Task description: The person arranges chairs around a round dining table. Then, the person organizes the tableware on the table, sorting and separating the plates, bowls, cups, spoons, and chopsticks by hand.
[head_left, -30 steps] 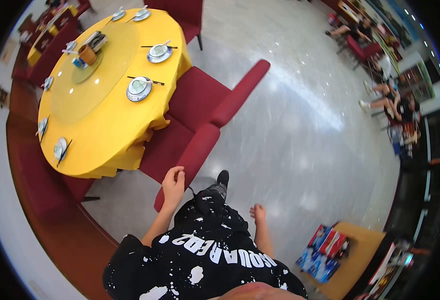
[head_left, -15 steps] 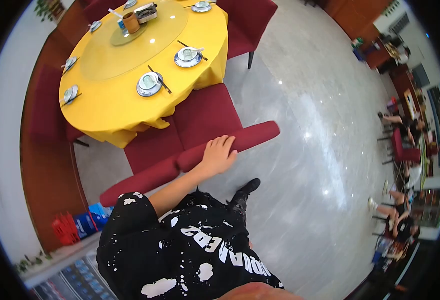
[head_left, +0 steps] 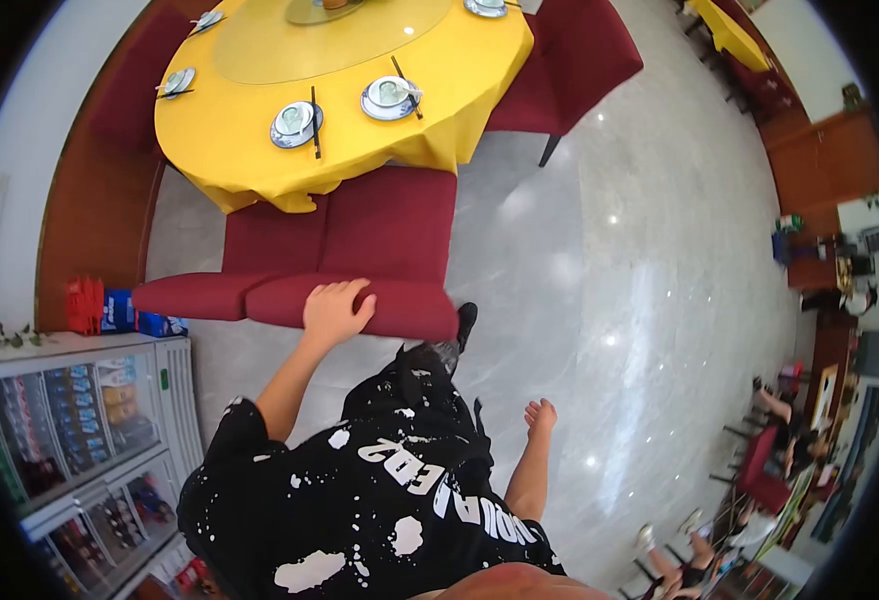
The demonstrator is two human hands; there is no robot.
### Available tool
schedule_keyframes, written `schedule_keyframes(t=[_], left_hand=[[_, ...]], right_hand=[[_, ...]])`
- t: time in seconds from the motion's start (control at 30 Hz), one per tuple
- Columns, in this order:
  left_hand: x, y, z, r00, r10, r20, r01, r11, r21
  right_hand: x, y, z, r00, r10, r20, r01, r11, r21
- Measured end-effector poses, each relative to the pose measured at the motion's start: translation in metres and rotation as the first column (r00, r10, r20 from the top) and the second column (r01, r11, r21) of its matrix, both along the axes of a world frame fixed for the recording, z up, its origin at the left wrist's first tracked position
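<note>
My left hand point(head_left: 336, 312) lies over the top of the backrest of a dark red dining chair point(head_left: 390, 225), its fingers curled over the far edge and its thumb to the right. A second dark red dining chair point(head_left: 268, 240) stands close beside it on the left. Both seats reach under the hanging edge of a yellow tablecloth point(head_left: 245, 165). My right hand point(head_left: 540, 415) hangs low at my right side over the floor, fingers loosely bent and apart, with nothing visible in it.
Plates with bowls point(head_left: 296, 124) and chopsticks point(head_left: 316, 125) are set on the round table. Another red chair point(head_left: 585, 70) stands right of it. A glass-door drinks fridge point(head_left: 80, 410) is at lower left. Seated people point(head_left: 695, 550) are far right. Grey tiled floor point(head_left: 600, 300) stretches between.
My view has turned and moved, bringing the drinks fridge into sight. My left hand stays on the chair back. My right hand has come into view at my side.
</note>
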State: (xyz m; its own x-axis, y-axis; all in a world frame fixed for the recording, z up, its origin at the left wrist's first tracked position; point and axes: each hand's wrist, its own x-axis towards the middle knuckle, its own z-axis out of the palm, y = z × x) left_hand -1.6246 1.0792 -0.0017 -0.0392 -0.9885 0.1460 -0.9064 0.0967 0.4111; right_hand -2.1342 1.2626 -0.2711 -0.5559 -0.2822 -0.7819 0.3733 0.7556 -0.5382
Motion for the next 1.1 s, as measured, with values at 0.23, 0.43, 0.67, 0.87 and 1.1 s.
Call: schedule_keyframes(t=[0.23, 0.43, 0.67, 0.87, 1.1], left_hand=[[-0.007, -0.022, 0.015, 0.986, 0.154, -0.064, -0.158, 0.986, -0.06], [-0.019, -0.023, 0.001, 0.908, 0.417, -0.045, -0.418, 0.909, -0.003], [-0.045, -0.052, -0.002, 0.705, 0.708, 0.026, -0.708, 0.706, -0.028], [-0.054, -0.129, -0.041, 0.261, 0.963, -0.065, -0.934, 0.269, 0.234], [-0.074, -0.286, -0.156, -0.244, 0.709, -0.662, -0.699, 0.345, 0.626]], right_hand=[[-0.024, -0.163, -0.034, 0.892, 0.426, 0.154, -0.438, 0.897, 0.055], [-0.011, -0.356, -0.013, 0.583, 0.807, 0.094, -0.812, 0.581, 0.052], [0.003, -0.543, -0.004, 0.532, 0.833, 0.152, -0.844, 0.537, 0.013], [0.043, -0.661, -0.001, 0.448, 0.861, 0.238, -0.867, 0.484, -0.118], [0.193, -0.775, 0.049, 0.155, 0.953, 0.26, -0.88, 0.253, -0.402]])
